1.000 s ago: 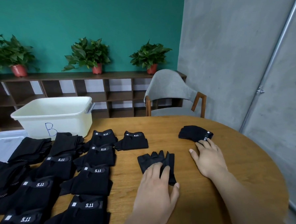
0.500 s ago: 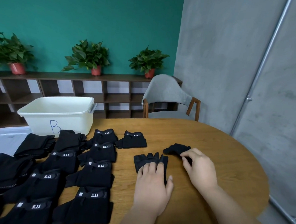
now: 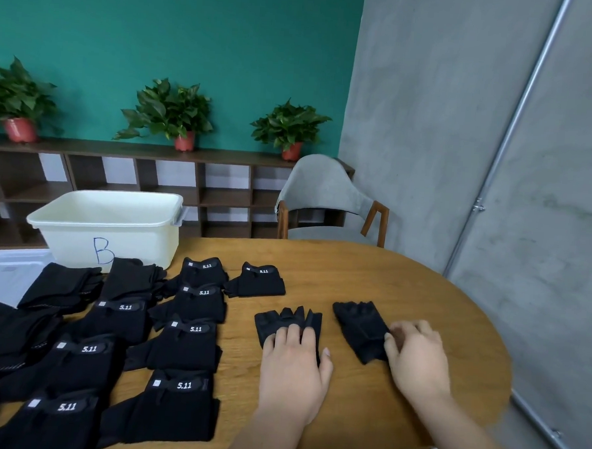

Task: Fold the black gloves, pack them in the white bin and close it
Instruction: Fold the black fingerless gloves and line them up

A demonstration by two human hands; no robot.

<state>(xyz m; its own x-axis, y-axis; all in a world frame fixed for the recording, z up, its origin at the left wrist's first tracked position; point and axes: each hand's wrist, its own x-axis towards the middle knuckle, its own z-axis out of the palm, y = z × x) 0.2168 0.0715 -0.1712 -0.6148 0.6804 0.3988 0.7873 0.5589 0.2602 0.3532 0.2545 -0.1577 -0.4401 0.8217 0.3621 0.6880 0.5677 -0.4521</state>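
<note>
Nearest to me, the left hand (image 3: 294, 368) lay flat on the wooden table (image 3: 404, 285), fingers straight and close together, pressing down on the near half of a black fingerless glove (image 3: 272, 324). That glove's short finger stubs pointed away from me, clear of the fingertips.

Just to the right, apart from the first, a second glove (image 3: 359, 327) lay spread out with its stubs also pointing away. The right hand (image 3: 417, 364) sat at its near right edge, fingers slightly bent and touching the fabric. The hand was blurred on my feed, so I could not tell whether it was pinching the edge or only resting on it.

To the left, folded gloves (image 3: 182, 347) were laid out in rows running from the near table edge towards the far side, most with a white "5.11" label facing up. Further left lay darker stacks (image 3: 61, 286) with no labels showing.

Behind those rows, the white bin (image 3: 115, 235) stood open on the far left of the table, with a blue "B" on its front wall. A pale lid (image 3: 4, 270) lay flat beside it at the left edge of my view.

Beyond the table, a grey chair (image 3: 320, 191) with wooden legs faced in. Behind it a dark shelf (image 3: 221, 189) ran along the teal wall (image 3: 195, 30), with three potted plants (image 3: 168, 114) on top. A grey wall (image 3: 430, 128) with a metal pipe (image 3: 519, 126) closed off the right.
</note>
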